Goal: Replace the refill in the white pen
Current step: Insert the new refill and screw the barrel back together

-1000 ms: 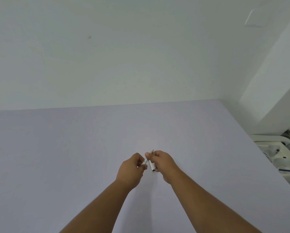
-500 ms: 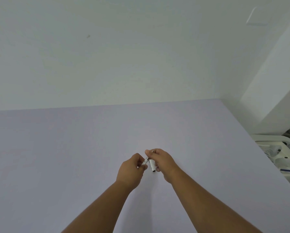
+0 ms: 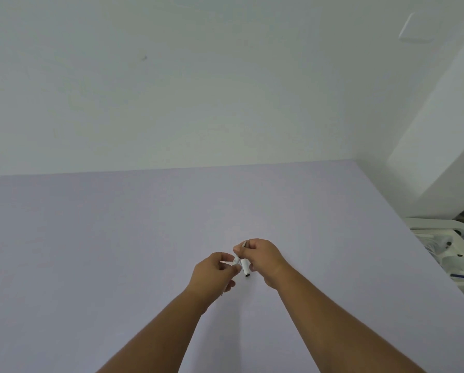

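Note:
Both hands meet over the middle of a pale lilac table (image 3: 118, 238). My right hand (image 3: 263, 258) grips a short white pen piece (image 3: 245, 267) whose dark open end points down toward me, and a thin refill tip (image 3: 243, 243) pokes out above its fingers. My left hand (image 3: 214, 273) pinches another white pen part (image 3: 235, 261) against the right hand's fingertips. Most of the pen parts are hidden inside the fingers.
The table's right edge runs diagonally at the lower right. Beyond it sits white clutter with cables (image 3: 448, 246). A plain white wall (image 3: 198, 90) stands behind the table, with a white column at the right.
The hands have stayed in nearly the same place. The refill tip sticks out less above the right hand, and the left fingers have shifted slightly on their white part.

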{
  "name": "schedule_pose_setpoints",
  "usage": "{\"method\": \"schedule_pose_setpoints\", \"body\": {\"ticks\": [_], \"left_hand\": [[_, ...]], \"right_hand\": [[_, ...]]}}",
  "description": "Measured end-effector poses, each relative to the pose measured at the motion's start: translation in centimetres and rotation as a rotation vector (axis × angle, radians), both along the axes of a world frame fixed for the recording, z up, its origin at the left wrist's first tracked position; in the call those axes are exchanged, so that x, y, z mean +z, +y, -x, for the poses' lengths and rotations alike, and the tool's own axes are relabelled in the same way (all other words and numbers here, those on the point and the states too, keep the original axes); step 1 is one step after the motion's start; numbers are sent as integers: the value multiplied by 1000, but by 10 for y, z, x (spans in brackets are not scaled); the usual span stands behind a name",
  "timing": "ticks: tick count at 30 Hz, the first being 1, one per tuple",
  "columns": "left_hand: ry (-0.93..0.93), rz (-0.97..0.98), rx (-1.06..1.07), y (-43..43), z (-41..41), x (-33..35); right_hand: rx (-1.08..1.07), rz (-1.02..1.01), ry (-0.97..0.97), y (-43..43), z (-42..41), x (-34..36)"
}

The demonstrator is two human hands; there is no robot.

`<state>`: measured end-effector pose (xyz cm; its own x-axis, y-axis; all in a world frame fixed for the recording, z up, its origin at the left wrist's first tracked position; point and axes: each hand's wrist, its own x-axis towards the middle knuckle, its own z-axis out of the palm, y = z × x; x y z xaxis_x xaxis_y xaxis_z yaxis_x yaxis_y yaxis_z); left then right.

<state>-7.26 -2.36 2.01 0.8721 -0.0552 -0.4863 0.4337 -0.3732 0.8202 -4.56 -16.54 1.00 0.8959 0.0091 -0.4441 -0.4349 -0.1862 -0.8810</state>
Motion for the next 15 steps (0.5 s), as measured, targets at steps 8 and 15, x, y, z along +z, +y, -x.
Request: {"method": "schedule_pose_setpoints", "body": {"ticks": [8,15], "left_hand": [[159,104,109,12,-9,-11],[236,120,132,18,-10,-28]], "right_hand": [[-95,376,-77,-4,-21,-7],[165,800,-4,5,-24,-45]]}}
